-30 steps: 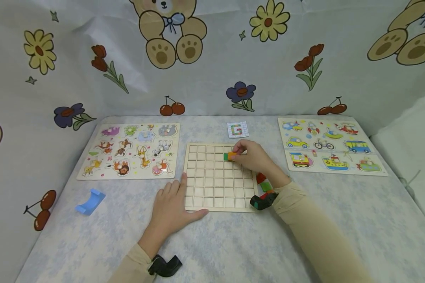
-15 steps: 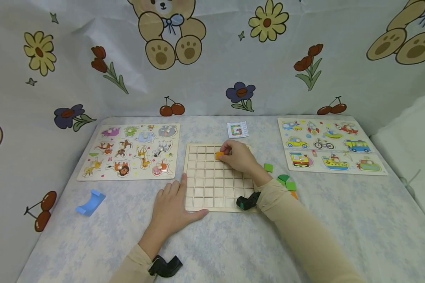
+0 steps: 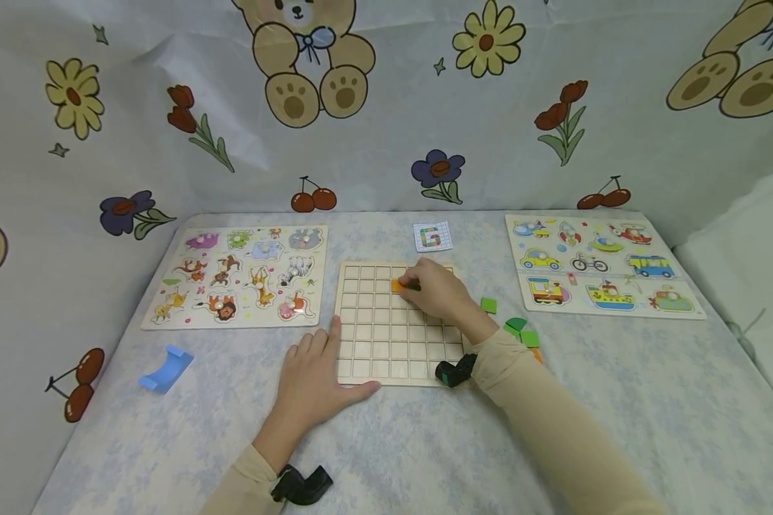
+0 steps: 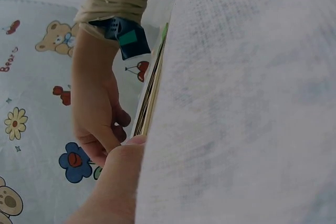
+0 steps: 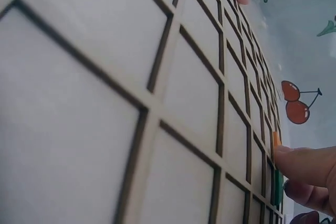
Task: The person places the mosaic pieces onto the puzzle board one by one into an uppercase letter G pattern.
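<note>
A wooden grid board [image 3: 373,332] lies on the table. My left hand [image 3: 309,368] rests at its lower left corner, fingers straight along the left side and thumb on the front edge. Over the board's upper part, my right hand [image 3: 438,286] pinches a small orange tile [image 3: 396,285] between thumb and finger at a grid cell. Beside that tile on the right is a dark green tile [image 5: 278,187], partly covered by the fingers in the head view. In the right wrist view the thumb touches the orange tile [image 5: 276,139].
Several loose green and orange tiles [image 3: 528,339] lie right of the board. Behind it is a small pattern card [image 3: 433,236]. An animal puzzle [image 3: 232,322] lies left, a vehicle puzzle [image 3: 605,282] right. A blue curved piece [image 3: 166,370] lies front left.
The right hand has shifted left across the upper board with the orange tile, leaving the green tile at its right. Over the last half second it barely moves. The left hand stays put.
</note>
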A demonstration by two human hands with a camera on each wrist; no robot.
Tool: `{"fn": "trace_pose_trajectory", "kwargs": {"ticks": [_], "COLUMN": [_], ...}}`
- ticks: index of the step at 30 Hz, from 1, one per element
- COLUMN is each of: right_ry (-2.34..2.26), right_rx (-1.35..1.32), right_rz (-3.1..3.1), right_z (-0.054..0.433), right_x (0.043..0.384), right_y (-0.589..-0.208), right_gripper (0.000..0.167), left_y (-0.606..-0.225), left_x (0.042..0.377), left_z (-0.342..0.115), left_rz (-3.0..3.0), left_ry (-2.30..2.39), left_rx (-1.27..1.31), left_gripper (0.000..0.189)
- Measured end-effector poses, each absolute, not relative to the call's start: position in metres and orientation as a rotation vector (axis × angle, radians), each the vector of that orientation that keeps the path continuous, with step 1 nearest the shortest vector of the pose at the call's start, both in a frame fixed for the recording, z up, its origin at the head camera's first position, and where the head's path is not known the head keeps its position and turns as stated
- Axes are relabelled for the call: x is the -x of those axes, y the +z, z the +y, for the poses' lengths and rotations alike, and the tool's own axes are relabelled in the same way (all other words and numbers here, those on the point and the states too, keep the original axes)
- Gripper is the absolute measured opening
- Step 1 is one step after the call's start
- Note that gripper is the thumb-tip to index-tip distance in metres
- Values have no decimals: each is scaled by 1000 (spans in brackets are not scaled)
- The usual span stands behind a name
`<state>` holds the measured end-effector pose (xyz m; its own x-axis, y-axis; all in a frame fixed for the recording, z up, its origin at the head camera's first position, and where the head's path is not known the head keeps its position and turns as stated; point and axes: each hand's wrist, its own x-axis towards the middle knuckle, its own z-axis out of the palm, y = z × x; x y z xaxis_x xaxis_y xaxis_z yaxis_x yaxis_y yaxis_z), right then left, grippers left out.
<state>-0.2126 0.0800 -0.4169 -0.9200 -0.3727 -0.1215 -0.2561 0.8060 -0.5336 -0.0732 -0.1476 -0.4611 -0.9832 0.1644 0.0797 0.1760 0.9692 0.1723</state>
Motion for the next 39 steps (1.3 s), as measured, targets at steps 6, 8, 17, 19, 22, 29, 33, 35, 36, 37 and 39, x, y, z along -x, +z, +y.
{"fn": "trace_pose_trajectory", "kwargs": {"ticks": [6, 8, 17, 19, 22, 29, 33, 35, 36, 37, 39], "right_ry": [-791, -790, -669, -625, -557, -514, -528, -545, -556, -568, -598], "right_rx": [521, 499, 376, 380, 381, 335, 344, 339, 337, 332, 317], "right_rz": [2767, 2768, 2754, 2755, 2767, 2757, 2756, 2753, 2748, 2743, 2728], "right_z": [100, 110, 164, 174, 185, 203, 208, 209, 209, 210, 211], "right_x": [198, 194, 185, 185, 185, 188, 188, 188, 188, 188, 189], "right_y": [-405, -402, -395, -395, -395, -402, -406, -407, -407, -408, -409], "right_gripper": [26, 27, 30, 31, 32, 32, 28, 27, 27, 26, 24], "left_y": [-460, -460, -462, -462, -463, -465, -466, -466, -466, -466, -466], "left_x": [73, 73, 72, 73, 73, 73, 73, 73, 73, 73, 73], "left_z": [-147, -148, -148, -148, -148, -149, -149, -149, -149, -149, -149], "left_rz": [-3063, -3066, -3057, -3049, -3037, -3020, -3014, -3013, -3014, -3015, -3018], "left_ry": [-293, -291, -277, -274, -269, -267, -268, -269, -268, -269, -270], "left_rx": [251, 248, 251, 255, 261, 271, 270, 270, 270, 270, 267], "left_gripper": [130, 130, 131, 131, 131, 130, 130, 130, 130, 130, 130]}}
